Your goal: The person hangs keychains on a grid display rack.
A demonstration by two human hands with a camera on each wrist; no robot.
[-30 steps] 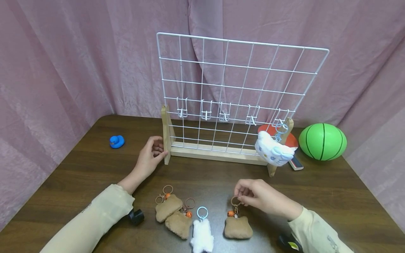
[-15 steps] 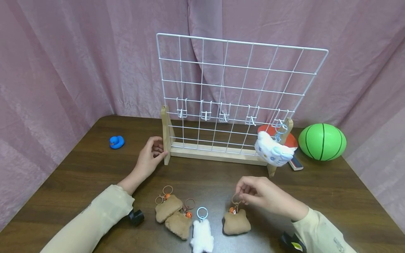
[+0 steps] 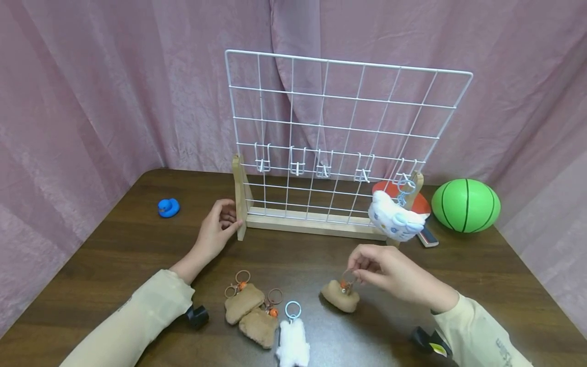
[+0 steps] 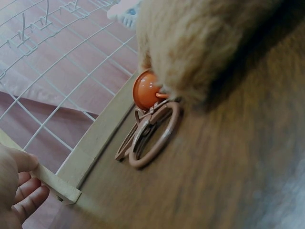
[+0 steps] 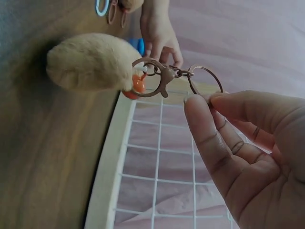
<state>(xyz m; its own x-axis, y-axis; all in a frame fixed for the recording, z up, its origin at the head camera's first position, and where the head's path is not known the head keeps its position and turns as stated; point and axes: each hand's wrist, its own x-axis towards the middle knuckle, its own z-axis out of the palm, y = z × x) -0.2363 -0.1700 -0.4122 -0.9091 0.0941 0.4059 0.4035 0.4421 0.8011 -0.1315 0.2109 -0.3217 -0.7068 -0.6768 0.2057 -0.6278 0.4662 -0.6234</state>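
My right hand (image 3: 382, 267) pinches the brown metal ring (image 5: 206, 80) of a plush keychain between thumb and forefinger. Its tan plush body (image 5: 93, 62) hangs below with an orange bell (image 5: 138, 86) and a lobster clasp (image 5: 165, 81), close over the table in front of the rack. At the rack's left end, my left hand (image 3: 215, 229) holds the wooden upright (image 3: 240, 199), thumb in front and fingers behind. White wire grid (image 3: 348, 109) rises from this stand, with several small hooks (image 3: 297, 167). A white cat plush keychain (image 3: 396, 216) hangs from the rightmost hook.
Two tan plush keychains (image 3: 245, 303) overlap on the near table, beside a white plush keychain (image 3: 293, 341) with a blue ring. A blue rubber duck (image 3: 168, 207) sits far left. Behind the rack's right end are a green ball (image 3: 465, 205) and an orange-red object (image 3: 419, 204).
My right hand has moved up and toward the rack, raising the tan keychain, whose body has tipped and swung with it. My left hand stays on the upright.
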